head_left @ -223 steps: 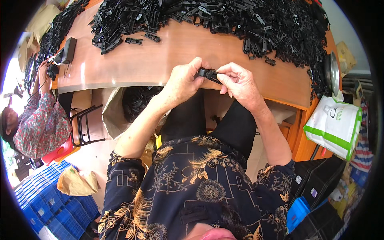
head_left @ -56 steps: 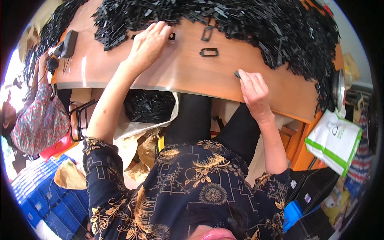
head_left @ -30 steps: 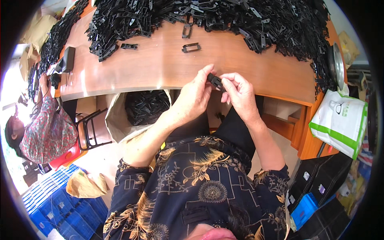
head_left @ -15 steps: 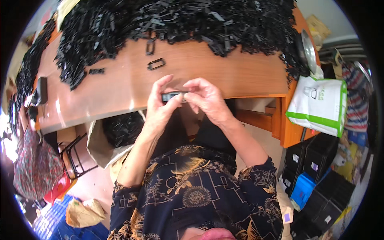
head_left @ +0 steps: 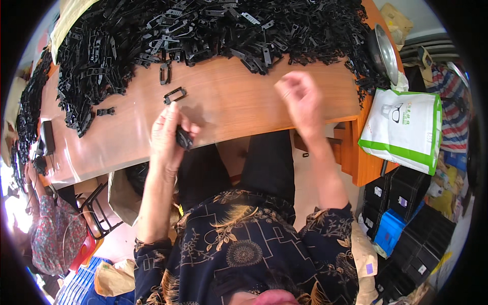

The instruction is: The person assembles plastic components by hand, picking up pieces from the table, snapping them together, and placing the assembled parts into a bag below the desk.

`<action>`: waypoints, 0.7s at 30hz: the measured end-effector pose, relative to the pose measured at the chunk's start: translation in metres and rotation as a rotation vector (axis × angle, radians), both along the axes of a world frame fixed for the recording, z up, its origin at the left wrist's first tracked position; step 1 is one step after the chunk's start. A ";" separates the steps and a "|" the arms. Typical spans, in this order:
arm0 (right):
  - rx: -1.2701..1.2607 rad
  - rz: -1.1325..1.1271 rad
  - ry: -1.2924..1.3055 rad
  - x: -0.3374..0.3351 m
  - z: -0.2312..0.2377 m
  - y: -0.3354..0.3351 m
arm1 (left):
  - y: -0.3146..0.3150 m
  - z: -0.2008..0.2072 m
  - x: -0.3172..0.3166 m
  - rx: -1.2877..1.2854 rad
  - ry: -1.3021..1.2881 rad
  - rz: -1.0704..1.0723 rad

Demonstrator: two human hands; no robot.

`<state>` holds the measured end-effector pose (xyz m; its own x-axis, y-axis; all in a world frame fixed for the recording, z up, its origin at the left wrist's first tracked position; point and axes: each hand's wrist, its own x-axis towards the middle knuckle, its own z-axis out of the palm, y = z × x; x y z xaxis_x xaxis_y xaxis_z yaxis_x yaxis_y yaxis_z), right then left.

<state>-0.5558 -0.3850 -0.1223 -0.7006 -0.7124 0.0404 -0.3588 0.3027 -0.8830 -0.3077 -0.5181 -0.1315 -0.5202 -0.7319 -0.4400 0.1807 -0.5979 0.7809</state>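
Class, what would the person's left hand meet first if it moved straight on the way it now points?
Most likely the black rectangular frame lying on the table, just ahead of the left hand. The hand's height is unclear, so it might pass above.

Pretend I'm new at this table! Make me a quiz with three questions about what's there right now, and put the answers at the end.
1. Pick one. What does the person's bare left hand hold?
A) a blue plastic crate
B) a small black plastic piece
C) a white bag

2. True or false? The white bag with green edges is to the right of the person's bare right hand.

3. Fill the gap. The black rectangular open frame near the left hand lies on the brown wood-grained ____.

Key: 1. B; 2. True; 3. table
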 end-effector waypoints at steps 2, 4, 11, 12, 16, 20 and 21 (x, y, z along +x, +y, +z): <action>0.001 -0.064 0.449 -0.041 -0.006 -0.006 | -0.013 0.003 0.009 -0.048 0.023 -0.002; 0.166 -0.046 0.693 -0.061 -0.005 -0.012 | -0.026 0.014 0.018 -0.257 -0.221 -0.088; 0.444 -0.113 0.592 -0.072 -0.009 -0.034 | -0.047 0.008 0.006 -1.211 -0.891 -0.192; 0.422 -0.120 0.530 -0.073 -0.012 -0.036 | -0.049 0.005 0.007 -1.271 -0.945 -0.259; 0.191 -0.020 0.549 -0.089 -0.025 -0.027 | -0.049 0.000 0.008 -1.320 -0.987 -0.344; 0.259 0.045 0.439 -0.082 -0.005 -0.016 | -0.036 0.007 0.014 -1.296 -0.872 -0.421; 0.345 0.062 0.366 -0.081 0.000 -0.012 | -0.032 0.005 0.012 -1.290 -0.861 -0.420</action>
